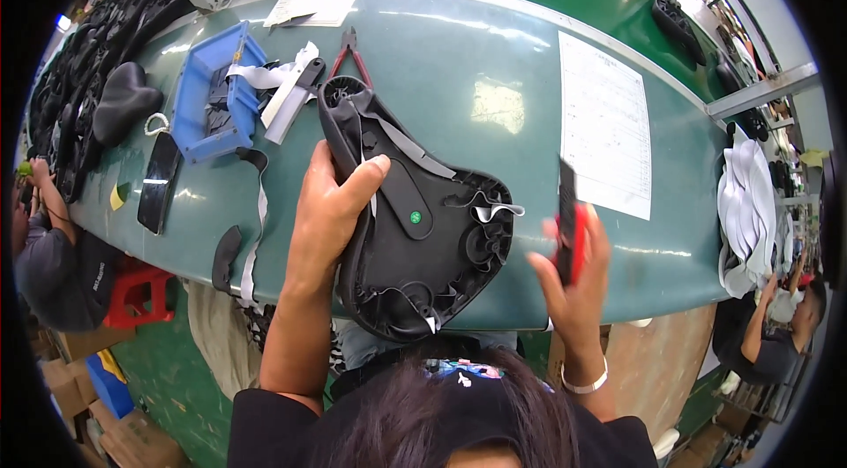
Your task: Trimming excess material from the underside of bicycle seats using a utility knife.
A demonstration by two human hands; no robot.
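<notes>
A black bike saddle (397, 247) lies underside up at the table's near edge, its narrow nose pointing away from me. Along its rim the cover is folded inward, and loose strips of trim stick out at the right and at the bottom. My left hand (331, 203) is closed round the saddle's left edge, with the thumb on the underside. Right of the saddle and apart from it, my right hand (573, 274) grips a red and black utility knife (572, 225) pointing away from me. That hand is slightly blurred.
Beyond the saddle's nose lie red-handled nippers (346, 62). To the left are a blue bin (212, 102) with black pieces, a phone (159, 181), and cut strips (256, 221). A paper sheet (604, 124) lies right. Piled saddles (79, 89) and white covers (745, 203) flank the table; people sit both sides.
</notes>
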